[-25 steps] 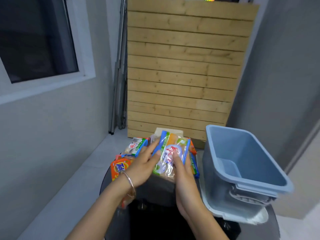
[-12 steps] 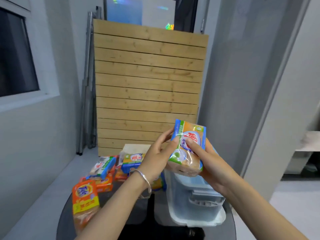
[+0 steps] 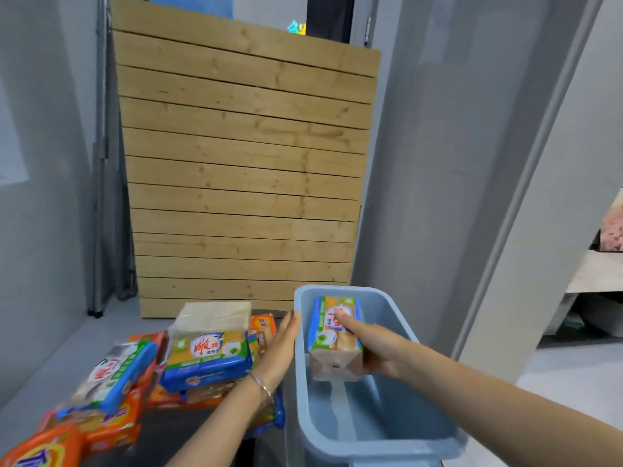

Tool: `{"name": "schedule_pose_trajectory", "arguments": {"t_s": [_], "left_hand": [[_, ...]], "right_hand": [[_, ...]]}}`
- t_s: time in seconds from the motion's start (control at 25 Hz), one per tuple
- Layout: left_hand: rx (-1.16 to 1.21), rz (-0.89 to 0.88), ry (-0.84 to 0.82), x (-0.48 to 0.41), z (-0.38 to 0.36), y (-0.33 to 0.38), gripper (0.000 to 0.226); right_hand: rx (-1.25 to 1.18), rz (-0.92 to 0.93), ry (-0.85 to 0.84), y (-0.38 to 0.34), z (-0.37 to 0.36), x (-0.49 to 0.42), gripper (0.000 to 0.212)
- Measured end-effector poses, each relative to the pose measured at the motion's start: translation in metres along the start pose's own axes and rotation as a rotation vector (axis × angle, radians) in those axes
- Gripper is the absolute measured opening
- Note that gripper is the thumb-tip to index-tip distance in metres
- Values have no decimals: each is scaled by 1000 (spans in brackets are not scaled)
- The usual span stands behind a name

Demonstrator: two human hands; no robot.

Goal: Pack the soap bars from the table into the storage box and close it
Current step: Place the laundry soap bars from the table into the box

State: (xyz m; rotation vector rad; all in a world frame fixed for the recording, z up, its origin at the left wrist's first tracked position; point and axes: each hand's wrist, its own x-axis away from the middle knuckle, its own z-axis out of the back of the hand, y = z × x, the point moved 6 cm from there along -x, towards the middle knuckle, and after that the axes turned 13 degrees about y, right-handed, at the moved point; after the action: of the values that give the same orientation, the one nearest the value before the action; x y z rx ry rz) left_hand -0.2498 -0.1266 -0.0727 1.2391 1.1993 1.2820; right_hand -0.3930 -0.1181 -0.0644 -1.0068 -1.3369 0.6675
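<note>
Nearest, orange soap packs [image 3: 101, 429] are lying heaped on the table [image 3: 188, 429]. The right hand [image 3: 377, 348] is gripping a wrapped soap bar [image 3: 335, 335] inside the blue storage box [image 3: 381, 429] — the left hand [image 3: 279, 348], fingers loosely spread and holding nothing, is resting at the box's outer wall. Behind, a wooden slat panel [image 3: 242, 170] is standing.

Orange soap pack [image 3: 37, 449] cut off bottom-left

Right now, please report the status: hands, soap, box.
Right hand holds one soap pack inside the blue box. Left hand open, steadying the rim. Soap pile waiting on table. No obstruction.
</note>
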Motion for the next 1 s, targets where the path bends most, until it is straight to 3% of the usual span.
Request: {"name": "schedule_pose_trajectory", "arguments": {"t_s": [0.12,0.4,0.8,0.92,1.0], "left_hand": [[134,103,-89,-4,-3,-24,30],[144,54,-65,-8,6,-37,14],[48,-28,-3,7,16,-23,26],[5,-62,1,19,29,-6,56],[88,-68,6,26,50,6,57]], "right_hand": [[13,-90,60,24,-11,-29,46],[143,-32,67,49,-22,-54,45],[199,-73,62,41,-17,-48,40],[210,38,22,7,-9,-29,50],[203,165,-34,-13,-11,-3,51]]}}
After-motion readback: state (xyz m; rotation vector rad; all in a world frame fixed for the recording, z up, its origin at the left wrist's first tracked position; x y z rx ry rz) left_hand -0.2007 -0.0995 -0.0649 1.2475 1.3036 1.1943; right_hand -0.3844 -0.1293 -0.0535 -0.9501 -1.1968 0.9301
